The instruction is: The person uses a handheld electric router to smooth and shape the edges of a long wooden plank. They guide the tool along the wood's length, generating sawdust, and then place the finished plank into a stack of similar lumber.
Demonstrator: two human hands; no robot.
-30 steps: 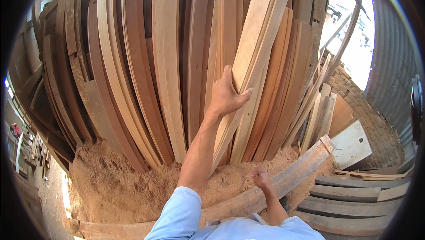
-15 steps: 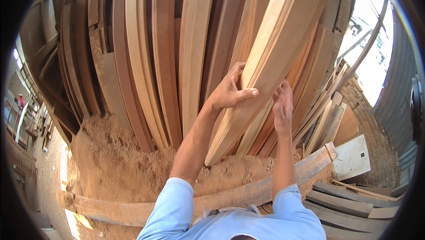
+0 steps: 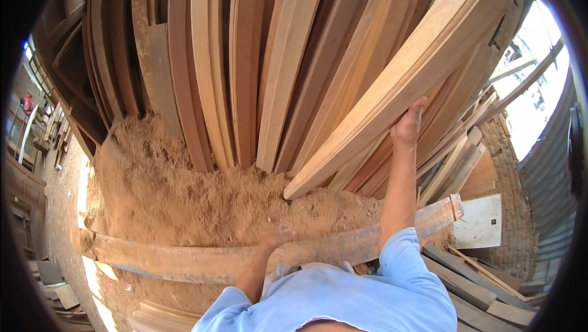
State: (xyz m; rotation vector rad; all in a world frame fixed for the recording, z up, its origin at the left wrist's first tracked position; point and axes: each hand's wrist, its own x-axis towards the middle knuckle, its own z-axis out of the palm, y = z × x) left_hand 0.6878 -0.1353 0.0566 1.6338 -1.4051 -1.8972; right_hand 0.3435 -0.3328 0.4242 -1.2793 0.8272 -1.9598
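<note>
A thick pale wooden beam (image 3: pixel 392 87) with a grooved edge slants from the sawdust at its lower end up to the right. My right hand (image 3: pixel 409 125) grips its right side partway up, thumb raised along the edge. The other fingers are hidden behind the wood. Apart from the beam, my left hand (image 3: pixel 280 234) hovers low in front of my body, near a long log-like timber (image 3: pixel 202 258). Its fingers look curled in, with nothing visible in them. Several upright beams (image 3: pixel 248 68) lean in a row behind and to the left of the slanted one.
A heap of brown sawdust (image 3: pixel 177 179) covers the ground along the foot of the row. At the right are a white panel (image 3: pixel 479 222), stacked grey planks (image 3: pixel 465 277) and a corrugated metal sheet (image 3: pixel 554 173). Far off at the left edge is a person in red (image 3: pixel 27 104).
My left hand has let go of the beam and dropped down toward my body. The beam now tilts further to the right, my right hand still against it. The view has shifted.
</note>
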